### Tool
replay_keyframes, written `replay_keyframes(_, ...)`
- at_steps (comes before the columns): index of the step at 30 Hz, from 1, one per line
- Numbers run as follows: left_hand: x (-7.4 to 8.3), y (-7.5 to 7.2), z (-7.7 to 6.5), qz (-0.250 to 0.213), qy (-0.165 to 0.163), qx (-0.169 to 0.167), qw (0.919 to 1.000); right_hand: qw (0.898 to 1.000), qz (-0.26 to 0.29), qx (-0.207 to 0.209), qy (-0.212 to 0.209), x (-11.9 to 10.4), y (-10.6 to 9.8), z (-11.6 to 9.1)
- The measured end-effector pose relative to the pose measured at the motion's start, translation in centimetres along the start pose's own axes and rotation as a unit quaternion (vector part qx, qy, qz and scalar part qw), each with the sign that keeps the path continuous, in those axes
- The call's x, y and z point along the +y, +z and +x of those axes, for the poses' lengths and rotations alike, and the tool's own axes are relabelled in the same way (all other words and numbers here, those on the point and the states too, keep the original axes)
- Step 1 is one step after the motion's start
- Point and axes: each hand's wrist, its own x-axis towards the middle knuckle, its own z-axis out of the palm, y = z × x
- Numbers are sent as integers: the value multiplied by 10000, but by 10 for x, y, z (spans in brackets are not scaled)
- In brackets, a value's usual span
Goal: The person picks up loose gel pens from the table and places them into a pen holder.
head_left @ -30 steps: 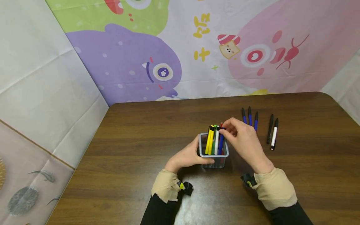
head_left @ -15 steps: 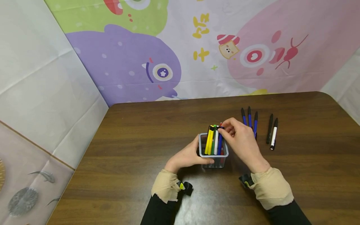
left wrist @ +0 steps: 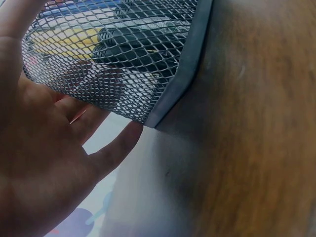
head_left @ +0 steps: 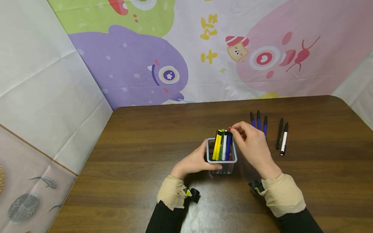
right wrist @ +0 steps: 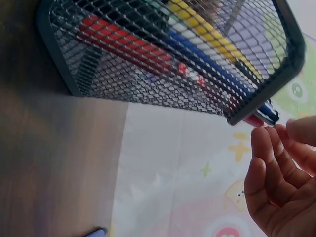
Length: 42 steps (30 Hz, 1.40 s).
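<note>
A dark mesh pen holder (head_left: pixel 221 161) with a grey rim stands on the wooden table, filled with yellow, green, white, blue and red markers. My left hand (head_left: pixel 193 161) grips its left side, thumb along the front; the left wrist view has that hand (left wrist: pixel 54 153) against the mesh wall (left wrist: pixel 133 47). At the holder's back right corner, the fingertips of my right hand (head_left: pixel 254 145) are right by a red pen top (head_left: pixel 229 128). A blue marker (head_left: pixel 228 145) stands just beside them. In the right wrist view, that hand's curled fingers (right wrist: pixel 266 163) meet the protruding pen ends; I cannot tell whether they pinch one.
Three blue pens with black caps lie behind my right hand, the leftmost pen (head_left: pixel 252 119) partly covered by it. Farther right are a black pen (head_left: pixel 279 133) and a white marker (head_left: pixel 284 139) with a black cap. A cartoon-printed cloth (head_left: pixel 204 81) hangs behind the table.
My right fingertips have come off the top of the blue marker, shifting slightly right and back beside the red pen top. My left hand and the holder stay in place.
</note>
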Motion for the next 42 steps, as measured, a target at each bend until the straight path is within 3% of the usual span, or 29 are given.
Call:
replay_keyframes(10,0,0,-1,112,-56,84,9999,9988,-267,302,292,15,-18,5)
replay_keyframes(19,0,0,-1,65,-69,14,10000,9950,-333,472,817,29,-37,8)
replay_keyframes(28,1,0,-1,32,-72,6,10000,9872,-684,-3,1443,50,-56,4)
replay_keyframes(35,1,1,-1,84,-103,19,9999,9735,-974,-683,1953,72,-64,-3)
replay_keyframes(42,1,1,-1,62,-100,10,9999,9636,-1055,-963,2259,77,-68,-6)
